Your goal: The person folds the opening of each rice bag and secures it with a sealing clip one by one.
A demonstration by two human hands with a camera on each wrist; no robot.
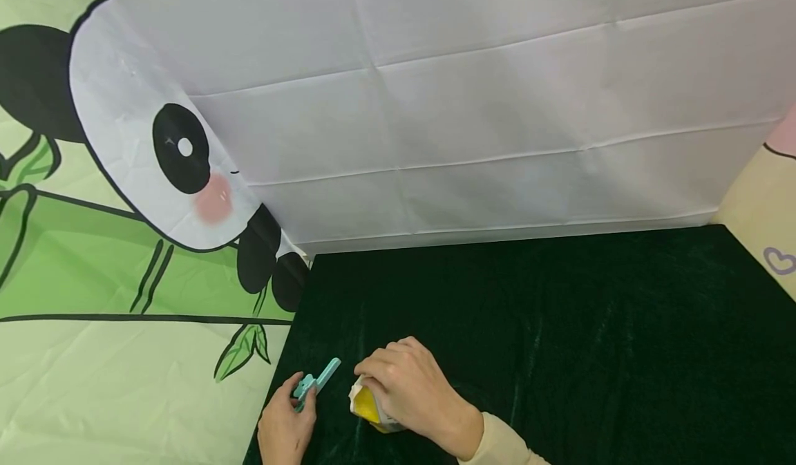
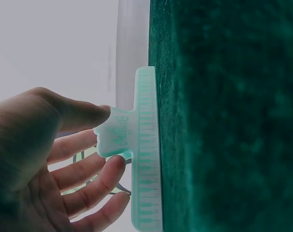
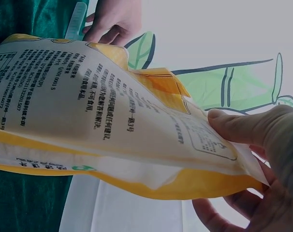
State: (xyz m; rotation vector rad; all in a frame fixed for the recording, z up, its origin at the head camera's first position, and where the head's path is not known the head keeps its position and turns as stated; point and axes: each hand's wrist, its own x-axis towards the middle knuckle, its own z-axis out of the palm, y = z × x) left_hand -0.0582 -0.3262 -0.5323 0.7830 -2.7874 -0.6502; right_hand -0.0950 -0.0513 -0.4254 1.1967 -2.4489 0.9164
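Head view, half-curled left fingers (image 1: 291, 383) pinching clip (image 1: 326, 374), right fingers (image 1: 381, 367) gripping bag (image 1: 365, 405)

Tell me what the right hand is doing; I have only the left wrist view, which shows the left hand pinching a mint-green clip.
Observer: The right hand is gripping a white-and-yellow bag.
Operator: Give me the bag's place relative to the clip.
Observer: In the head view, the bag is to the right of the clip, with a strip of dark green cloth showing between them.
Operator: Now tell me what the bag's surface looks like.
Observer: The right wrist view shows rows of small dark print on its white side.
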